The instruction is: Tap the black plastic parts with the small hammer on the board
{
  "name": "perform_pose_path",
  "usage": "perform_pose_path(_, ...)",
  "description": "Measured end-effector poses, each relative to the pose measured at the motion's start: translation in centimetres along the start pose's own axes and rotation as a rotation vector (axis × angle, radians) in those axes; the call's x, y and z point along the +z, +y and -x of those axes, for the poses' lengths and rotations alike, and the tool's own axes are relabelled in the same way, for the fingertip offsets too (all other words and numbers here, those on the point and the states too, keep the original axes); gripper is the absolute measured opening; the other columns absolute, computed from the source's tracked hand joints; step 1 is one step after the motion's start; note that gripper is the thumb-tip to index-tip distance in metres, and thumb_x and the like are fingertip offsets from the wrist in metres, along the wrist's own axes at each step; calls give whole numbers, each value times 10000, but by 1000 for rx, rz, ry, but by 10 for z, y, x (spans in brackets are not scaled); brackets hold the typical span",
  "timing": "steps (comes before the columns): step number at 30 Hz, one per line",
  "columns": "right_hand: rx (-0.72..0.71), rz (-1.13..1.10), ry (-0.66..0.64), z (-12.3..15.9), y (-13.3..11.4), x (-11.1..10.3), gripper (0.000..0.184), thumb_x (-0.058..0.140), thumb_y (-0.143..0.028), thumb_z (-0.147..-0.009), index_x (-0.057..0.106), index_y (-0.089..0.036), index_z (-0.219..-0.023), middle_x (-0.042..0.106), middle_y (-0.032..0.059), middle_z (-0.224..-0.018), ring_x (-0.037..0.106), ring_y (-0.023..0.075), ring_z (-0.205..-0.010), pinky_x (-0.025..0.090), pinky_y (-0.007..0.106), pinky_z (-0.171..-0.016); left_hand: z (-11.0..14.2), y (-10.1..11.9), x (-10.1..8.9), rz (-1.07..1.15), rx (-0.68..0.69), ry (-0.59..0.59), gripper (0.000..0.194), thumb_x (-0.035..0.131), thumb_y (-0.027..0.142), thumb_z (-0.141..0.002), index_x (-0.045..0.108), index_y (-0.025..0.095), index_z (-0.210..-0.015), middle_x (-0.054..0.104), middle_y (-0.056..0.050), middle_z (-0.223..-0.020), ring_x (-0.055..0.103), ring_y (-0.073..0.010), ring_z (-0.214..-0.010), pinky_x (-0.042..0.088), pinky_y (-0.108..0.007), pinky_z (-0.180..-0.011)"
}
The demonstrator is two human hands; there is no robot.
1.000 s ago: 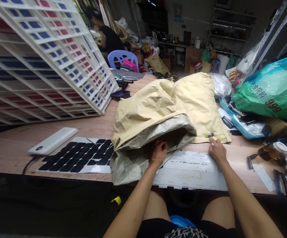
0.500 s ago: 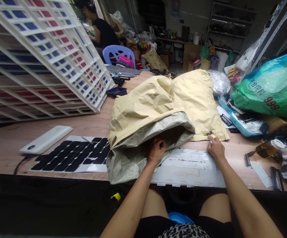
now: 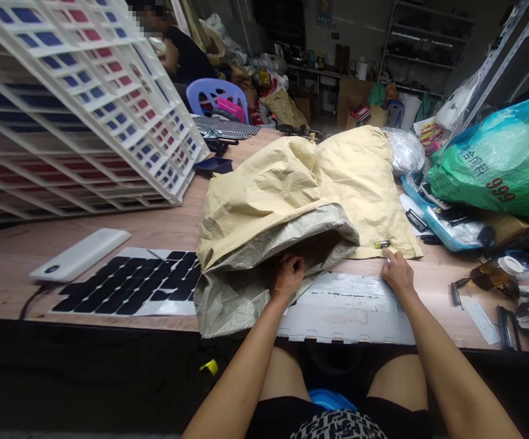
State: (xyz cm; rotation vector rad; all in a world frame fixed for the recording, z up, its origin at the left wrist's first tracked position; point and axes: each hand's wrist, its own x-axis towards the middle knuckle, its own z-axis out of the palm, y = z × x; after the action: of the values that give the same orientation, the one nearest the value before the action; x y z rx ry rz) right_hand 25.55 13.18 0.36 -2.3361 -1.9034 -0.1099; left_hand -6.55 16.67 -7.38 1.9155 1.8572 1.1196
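Observation:
A cream paper sack [image 3: 259, 174] with a grey woven lining [image 3: 232, 302] lies on the table, its mouth gaping towards me. My left hand [image 3: 288, 274] is at that mouth, fingers curled closed; whatever they grip is hidden. Beside it, on the right, another cream sack or part of the same one [image 3: 358, 183] lies flat. On its near corner rests a small yellow-green and silver cylinder [image 3: 382, 244]. My right hand [image 3: 398, 272] is just below, index finger stretched to the cylinder's end and the sack's edge. I cannot tell whether the fingertip touches the cylinder.
A white plastic crate [image 3: 154, 140] stands at the left. Near it lie a white oblong device [image 3: 81, 255] and a black-patterned sheet [image 3: 118, 283]. Grey-white board [image 3: 346, 311] lies before me. At right are a green bag [image 3: 493, 158], blue tray [image 3: 451, 235] and lidded jar [image 3: 495, 274]. A person sits behind.
The view has turned slightly, so the table things sit a little further left. Both hands keep their places by the sacks, and the cylinder stays on the corner.

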Motion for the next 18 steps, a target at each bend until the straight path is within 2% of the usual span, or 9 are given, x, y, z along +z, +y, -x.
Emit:
perform_pose_path(9, -7, 14, 3, -1, 1, 2, 503, 471, -209, -919, 543, -299, -1409, 575, 61, -1082, 566, 183, -933, 379, 258, -671, 0, -4, 2, 12, 20, 9, 233, 511, 258, -862, 734, 188, -864, 693, -77, -923, 653, -227, -900, 514, -332, -861)
perform_pose_path(18, 0, 0, 10, 0, 1, 2, 497, 478, -206, -922, 550, -305, -1404, 578, 57, -1093, 564, 178, -931, 372, 258, -665, 0, 2, -2, 9, -16, -8, 229, 519, 261, -853, 737, 191, -852, 691, -72, -906, 649, -216, -852, 514, -319, -809)
